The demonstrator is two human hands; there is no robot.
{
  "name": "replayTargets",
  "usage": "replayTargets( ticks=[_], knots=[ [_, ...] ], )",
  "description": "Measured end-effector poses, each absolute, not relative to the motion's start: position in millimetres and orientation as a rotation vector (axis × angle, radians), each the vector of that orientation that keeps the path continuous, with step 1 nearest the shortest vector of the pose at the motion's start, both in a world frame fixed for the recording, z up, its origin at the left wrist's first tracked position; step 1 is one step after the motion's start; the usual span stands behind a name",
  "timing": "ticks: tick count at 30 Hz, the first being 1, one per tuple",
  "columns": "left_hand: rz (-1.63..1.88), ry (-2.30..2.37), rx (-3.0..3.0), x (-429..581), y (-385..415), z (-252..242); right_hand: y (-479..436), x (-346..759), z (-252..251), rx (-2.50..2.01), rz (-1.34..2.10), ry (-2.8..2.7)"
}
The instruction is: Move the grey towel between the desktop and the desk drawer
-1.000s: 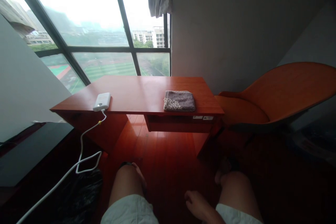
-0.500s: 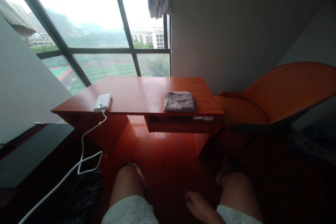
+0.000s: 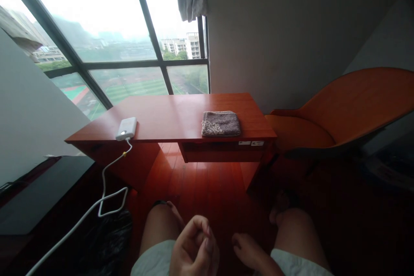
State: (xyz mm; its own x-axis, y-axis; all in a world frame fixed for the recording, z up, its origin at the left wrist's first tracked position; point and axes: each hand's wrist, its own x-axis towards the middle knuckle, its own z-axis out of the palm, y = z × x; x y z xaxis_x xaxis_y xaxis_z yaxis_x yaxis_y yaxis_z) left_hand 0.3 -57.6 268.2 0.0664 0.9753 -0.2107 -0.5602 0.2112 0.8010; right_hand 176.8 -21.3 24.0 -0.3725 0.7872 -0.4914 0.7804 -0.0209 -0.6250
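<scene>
As I read the head feed remotely, the left hand (image 3: 190,250) curls its fingers toward the thumb; the right hand (image 3: 247,251) bends loosely; whether digits press together, I cannot tell. Ahead, at the front edge of the desk (image 3: 164,114): folded terry towel (image 3: 221,123), mauve-brown, nubbly, cream-edged, cream pattern near-left. Farther left: white power bank (image 3: 126,128), white cable (image 3: 69,230) attached.

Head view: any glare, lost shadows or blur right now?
Head view, top: sky through window blown white. Head view, middle: pale sheen on desk. Head view, bottom: floor dark at right; left hand fairly clear, right hand dimmer.
</scene>
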Motion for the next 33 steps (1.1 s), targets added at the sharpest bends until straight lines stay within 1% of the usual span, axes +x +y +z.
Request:
replayTargets(
  ticks=[7,23,33],
  knots=[
    [1.224,0.833,0.598,10.5,-56.7,265.0,-20.7,178.4,14.7,-1.745,1.393,-2.181],
    [1.204,0.726,0.546,13.0,-53.9,252.2,-19.9,178.2,14.9,-1.749,1.389,-2.205],
    [1.238,0.927,0.581,21.6,-53.9,249.0,-20.4,178.5,11.9,-1.731,1.384,-2.199]
  ],
)
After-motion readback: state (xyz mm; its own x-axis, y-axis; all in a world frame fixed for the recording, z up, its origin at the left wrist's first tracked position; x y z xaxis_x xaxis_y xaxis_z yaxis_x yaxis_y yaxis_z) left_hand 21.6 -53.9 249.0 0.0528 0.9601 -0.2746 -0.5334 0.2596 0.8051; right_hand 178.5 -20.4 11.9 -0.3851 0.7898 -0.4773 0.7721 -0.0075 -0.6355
